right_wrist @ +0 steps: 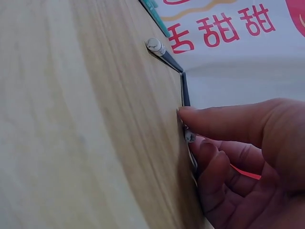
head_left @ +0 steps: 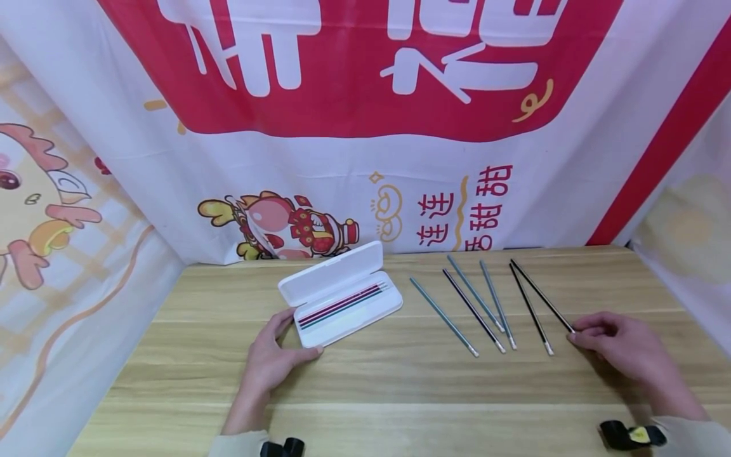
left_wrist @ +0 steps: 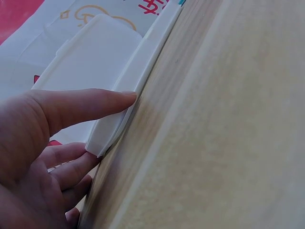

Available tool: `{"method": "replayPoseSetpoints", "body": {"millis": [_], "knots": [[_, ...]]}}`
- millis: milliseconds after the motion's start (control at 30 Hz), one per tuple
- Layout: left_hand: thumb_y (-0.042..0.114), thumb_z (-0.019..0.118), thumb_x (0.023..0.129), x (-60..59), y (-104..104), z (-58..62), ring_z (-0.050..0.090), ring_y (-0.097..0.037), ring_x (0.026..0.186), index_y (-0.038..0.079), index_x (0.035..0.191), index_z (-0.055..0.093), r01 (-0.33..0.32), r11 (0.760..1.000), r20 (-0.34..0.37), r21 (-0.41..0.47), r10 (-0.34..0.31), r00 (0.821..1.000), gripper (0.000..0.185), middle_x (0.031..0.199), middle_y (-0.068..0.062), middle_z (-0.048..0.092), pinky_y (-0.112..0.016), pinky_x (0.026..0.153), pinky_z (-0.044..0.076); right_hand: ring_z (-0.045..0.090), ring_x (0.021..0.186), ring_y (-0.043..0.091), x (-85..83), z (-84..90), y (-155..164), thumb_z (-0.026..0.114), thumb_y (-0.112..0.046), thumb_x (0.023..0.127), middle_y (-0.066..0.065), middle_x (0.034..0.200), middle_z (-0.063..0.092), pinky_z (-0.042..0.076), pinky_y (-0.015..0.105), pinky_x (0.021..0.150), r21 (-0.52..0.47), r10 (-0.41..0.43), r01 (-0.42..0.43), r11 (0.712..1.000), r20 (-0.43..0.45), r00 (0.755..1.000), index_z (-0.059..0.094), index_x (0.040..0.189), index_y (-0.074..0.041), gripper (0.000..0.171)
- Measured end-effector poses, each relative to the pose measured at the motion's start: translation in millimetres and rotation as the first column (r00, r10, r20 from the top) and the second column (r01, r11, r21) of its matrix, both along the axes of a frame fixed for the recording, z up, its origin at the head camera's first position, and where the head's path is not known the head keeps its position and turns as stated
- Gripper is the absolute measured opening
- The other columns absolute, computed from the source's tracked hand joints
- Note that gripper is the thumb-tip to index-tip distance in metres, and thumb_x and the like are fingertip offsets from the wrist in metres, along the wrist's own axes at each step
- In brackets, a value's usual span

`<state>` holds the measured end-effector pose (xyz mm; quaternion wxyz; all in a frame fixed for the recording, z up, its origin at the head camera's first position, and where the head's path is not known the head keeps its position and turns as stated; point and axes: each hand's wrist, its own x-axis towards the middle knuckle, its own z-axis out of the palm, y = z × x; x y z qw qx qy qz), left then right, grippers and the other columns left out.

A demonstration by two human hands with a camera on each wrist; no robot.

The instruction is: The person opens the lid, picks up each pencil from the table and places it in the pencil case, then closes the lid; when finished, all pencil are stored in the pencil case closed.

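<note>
A white pencil case (head_left: 345, 320) lies on the table with its lid (head_left: 331, 274) raised. Inside are a few pencils (head_left: 342, 306), dark red and teal. My left hand (head_left: 274, 352) grips the case at its left end, the thumb (left_wrist: 90, 107) along the front side and fingers at the end corner. At the right, my right hand (head_left: 619, 346) pinches the eraser end of a black pencil (head_left: 542, 296) between thumb and fingers; its far end rests on the table, beside the tip of another black pencil (head_left: 531, 308).
Between the case and my right hand lie a dark pencil (head_left: 474, 311) and several teal pencils (head_left: 444, 316), spread apart with their erasers toward me. The wooden table (head_left: 428, 387) ends at a hanging white and red printed cloth (head_left: 342, 158). Printed cloth also hangs at both sides.
</note>
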<state>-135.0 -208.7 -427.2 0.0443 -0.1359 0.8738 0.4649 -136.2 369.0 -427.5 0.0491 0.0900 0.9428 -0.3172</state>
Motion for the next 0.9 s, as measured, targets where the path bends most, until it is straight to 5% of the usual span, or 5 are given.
{"method": "replayPoseSetpoints", "body": {"millis": [200, 500, 900], "knots": [[0.03, 0.1, 0.072, -0.3, 0.6, -0.8, 0.028, -0.044, 0.164, 0.019, 0.162, 0.045, 0.005, 1.0, -0.001, -0.001, -0.005, 1.0, 0.105, 0.17, -0.016, 0.045, -0.072, 0.132, 0.017, 0.057, 0.079, 0.0, 1.3, -3.5, -0.2, 0.077, -0.042, 0.099, 0.0, 0.095, 0.079, 0.039, 0.02, 0.068, 0.028, 0.0, 0.001, 1.0, -0.036, 0.999, 0.076, 0.117, -0.004, 0.043], [0.027, 0.1, 0.072, 1.2, -0.2, -0.7, 0.026, -0.045, 0.164, 0.017, 0.162, 0.044, 0.015, 1.0, -0.011, 0.01, -0.014, 1.0, 0.107, 0.171, -0.017, 0.044, -0.072, 0.132, 0.014, 0.061, 0.094, 0.024, -0.8, -3.2, -3.3, 0.073, -0.039, 0.102, 0.019, 0.112, 0.075, 0.042, 0.03, 0.074, 0.046, -0.017, 0.019, 0.999, -0.036, 0.999, 0.075, 0.118, -0.003, 0.039], [0.03, 0.099, 0.074, -0.1, -0.4, -1.8, 0.026, -0.044, 0.164, 0.018, 0.163, 0.043, 0.023, 1.0, -0.003, 0.004, -0.023, 1.0, 0.106, 0.172, -0.017, 0.042, -0.072, 0.132, 0.015, 0.062, 0.092, 0.024, 0.2, 0.1, -5.3, 0.07, -0.034, 0.104, 0.021, 0.11, 0.075, 0.045, 0.028, 0.072, 0.086, 0.03, -0.025, 0.996, -0.055, 0.998, 0.075, 0.118, -0.001, 0.036]]}}
